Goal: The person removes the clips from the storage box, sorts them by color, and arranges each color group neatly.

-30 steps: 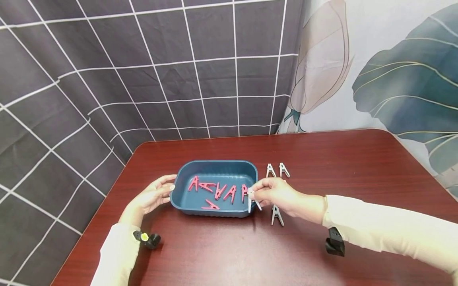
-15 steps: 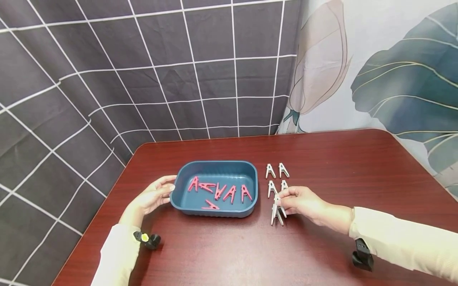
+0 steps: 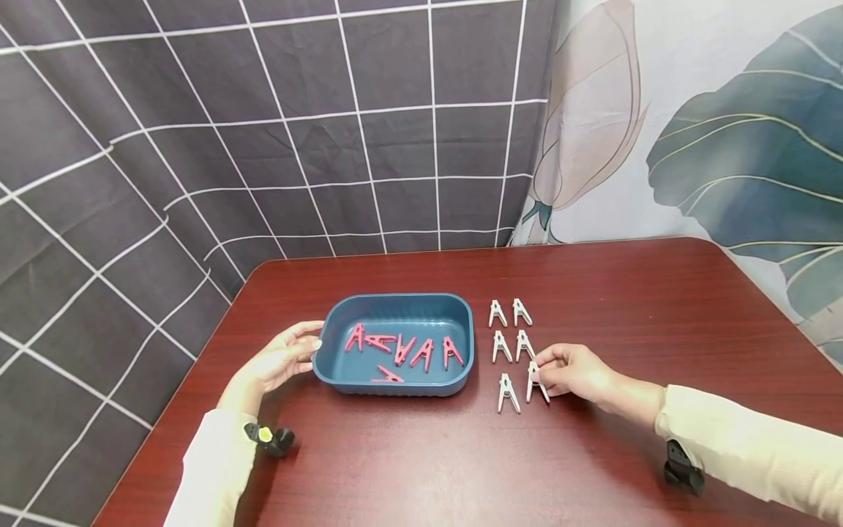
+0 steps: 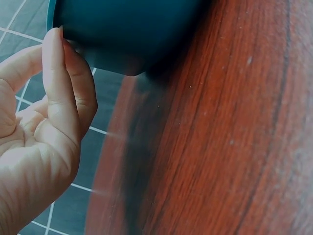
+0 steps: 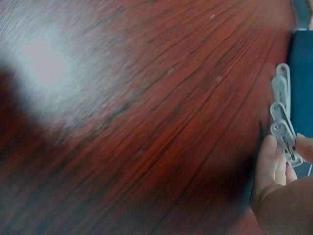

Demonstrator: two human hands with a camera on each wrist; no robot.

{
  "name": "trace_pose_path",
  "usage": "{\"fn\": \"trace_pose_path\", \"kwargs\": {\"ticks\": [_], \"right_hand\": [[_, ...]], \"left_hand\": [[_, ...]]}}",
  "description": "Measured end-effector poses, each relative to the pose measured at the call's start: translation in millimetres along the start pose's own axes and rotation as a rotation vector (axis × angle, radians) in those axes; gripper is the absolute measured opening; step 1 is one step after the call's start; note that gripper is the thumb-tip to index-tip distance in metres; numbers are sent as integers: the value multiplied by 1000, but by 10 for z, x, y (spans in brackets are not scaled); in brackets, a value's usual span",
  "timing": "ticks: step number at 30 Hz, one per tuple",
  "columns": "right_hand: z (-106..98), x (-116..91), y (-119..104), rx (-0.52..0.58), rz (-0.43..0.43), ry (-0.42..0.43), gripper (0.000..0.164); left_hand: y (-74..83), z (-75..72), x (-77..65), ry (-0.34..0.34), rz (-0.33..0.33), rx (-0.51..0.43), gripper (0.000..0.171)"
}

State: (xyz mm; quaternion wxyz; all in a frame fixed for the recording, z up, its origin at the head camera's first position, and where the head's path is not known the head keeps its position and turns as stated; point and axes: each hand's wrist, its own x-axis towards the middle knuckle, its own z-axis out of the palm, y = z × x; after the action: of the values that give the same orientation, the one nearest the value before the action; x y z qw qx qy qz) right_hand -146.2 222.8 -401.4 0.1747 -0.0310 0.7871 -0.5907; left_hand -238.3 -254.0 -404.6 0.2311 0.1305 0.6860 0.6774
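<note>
A blue plastic basin [image 3: 395, 390] sits on the table with several red clothespins [image 3: 425, 354] lying spread inside it. At its left end my left hand [image 3: 286, 359] holds the rim, and the left wrist view shows its fingertips against the wall of the basin [image 4: 132, 34]. To the right of the basin, white clothespins stand in two columns. My right hand [image 3: 579, 375] pinches the nearest clothespin [image 3: 536, 384] of the right column between thumb and fingers, low at the tabletop. Beside it is another white clothespin [image 3: 508, 394]. The right wrist view shows the pinched clothespin [image 5: 286, 142] side-on.
More white clothespins, such as a far one [image 3: 522, 312], stand behind my right hand. The reddish-brown wooden table [image 3: 408, 461] ends at the back against a dark grid-patterned cloth [image 3: 395, 146] and a leaf-print curtain [image 3: 698, 183].
My right hand has moved from the basin's right rim to the right with the white clothespin and now holds it beside the front one. The left hand has stayed at the basin.
</note>
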Motion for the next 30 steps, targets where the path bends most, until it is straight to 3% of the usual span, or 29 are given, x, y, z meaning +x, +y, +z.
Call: {"fn": "trace_pose_path", "kwargs": {"ticks": [10, 16, 20, 26, 30], "right_hand": [[-13, 66, 51, -152, -72, -6, 23], [-27, 87, 14, -222, -102, 31, 21], [-49, 72, -87, -289, -130, 97, 20], [-61, 53, -334, -432, -241, 198, 17], [2, 119, -528, -484, -294, 223, 17]], "left_hand": [[-40, -29, -3, 11, -7, 3, 34], [-40, -21, 14, 35, -22, 8, 34], [-36, -13, 31, 42, -29, 11, 33], [-55, -10, 48, 20, -22, 9, 34], [-63, -19, 38, 16, -12, 5, 34]]}}
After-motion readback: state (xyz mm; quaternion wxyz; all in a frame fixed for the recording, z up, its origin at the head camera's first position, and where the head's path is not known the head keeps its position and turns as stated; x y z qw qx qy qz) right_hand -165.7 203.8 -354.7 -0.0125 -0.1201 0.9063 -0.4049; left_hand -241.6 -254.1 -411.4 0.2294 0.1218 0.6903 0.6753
